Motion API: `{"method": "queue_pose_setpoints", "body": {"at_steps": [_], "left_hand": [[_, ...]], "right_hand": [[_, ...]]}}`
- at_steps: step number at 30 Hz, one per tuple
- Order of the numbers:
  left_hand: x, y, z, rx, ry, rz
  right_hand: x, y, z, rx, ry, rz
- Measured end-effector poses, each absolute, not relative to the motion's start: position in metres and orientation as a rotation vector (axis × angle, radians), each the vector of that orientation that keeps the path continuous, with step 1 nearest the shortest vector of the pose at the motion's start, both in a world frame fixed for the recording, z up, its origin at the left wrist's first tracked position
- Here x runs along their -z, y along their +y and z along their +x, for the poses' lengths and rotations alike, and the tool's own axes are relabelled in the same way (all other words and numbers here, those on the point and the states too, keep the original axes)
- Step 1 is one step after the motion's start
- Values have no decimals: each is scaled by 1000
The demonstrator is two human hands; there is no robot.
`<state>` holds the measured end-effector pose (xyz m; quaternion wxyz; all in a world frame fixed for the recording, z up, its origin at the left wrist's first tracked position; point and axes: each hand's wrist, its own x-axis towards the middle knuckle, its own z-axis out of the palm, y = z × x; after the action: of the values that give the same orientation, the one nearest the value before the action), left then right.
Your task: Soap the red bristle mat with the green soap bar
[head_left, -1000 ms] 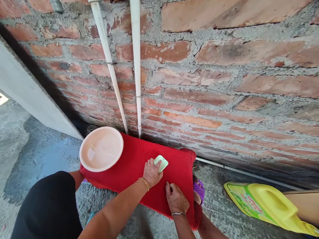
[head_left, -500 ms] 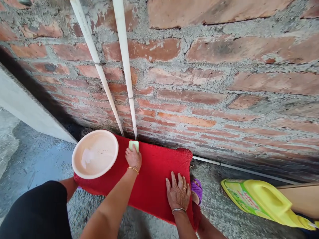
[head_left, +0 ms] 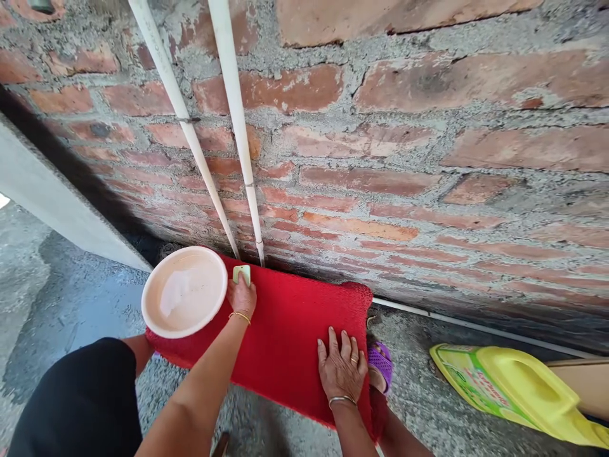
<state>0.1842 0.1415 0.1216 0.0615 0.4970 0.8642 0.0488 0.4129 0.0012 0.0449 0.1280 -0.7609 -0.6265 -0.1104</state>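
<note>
Red textured rectangular mat [head_left: 290, 336] lies against the brick wall [head_left: 380, 158]. Left hand [head_left: 242, 295], fingers closed on a pale green soap bar [head_left: 241, 273], just beside the pink round plastic basin [head_left: 184, 291]. Right hand [head_left: 342, 371], fingers spread flat, near the mat's right edge.

A rough red brick wall [head_left: 380, 127] with grey mortar fills the upper frame; two white pipes [head_left: 238, 139] run down it at upper left; grey concrete floor [head_left: 71, 298] lies lower left, sunlit

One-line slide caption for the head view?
Left hand presses a pale green scrubber on a red mat beside a basin; right hand lies flat.
</note>
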Motion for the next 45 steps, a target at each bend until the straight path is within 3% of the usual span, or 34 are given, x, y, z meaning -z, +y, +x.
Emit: {"method": "queue_pose_setpoints", "body": {"at_steps": [3,10,18,27,34,37,45], "left_hand": [[-113,134,210,-109,2571,1603],[-85,84,294,-144,1949,2154],[-112,89,175,-124,2562,1690],[-79,44,308,-163,2020,2132],[-96,29,175,-195,2469,1900],[-98,21,158,-104,2598,1768],[-76,-46,274,-160,1946,2202]], "right_hand": [[-46,2,413,337,-1825,-2205],[-44,3,412,420,-1814,-2161],[-46,3,410,441,-1810,-2155],[-43,2,411,433,-1813,-2131],[-44,1,410,351,-1793,-2137],[-46,1,409,337,-1789,-2147],[-49,0,408,345,-1811,-2191]]}}
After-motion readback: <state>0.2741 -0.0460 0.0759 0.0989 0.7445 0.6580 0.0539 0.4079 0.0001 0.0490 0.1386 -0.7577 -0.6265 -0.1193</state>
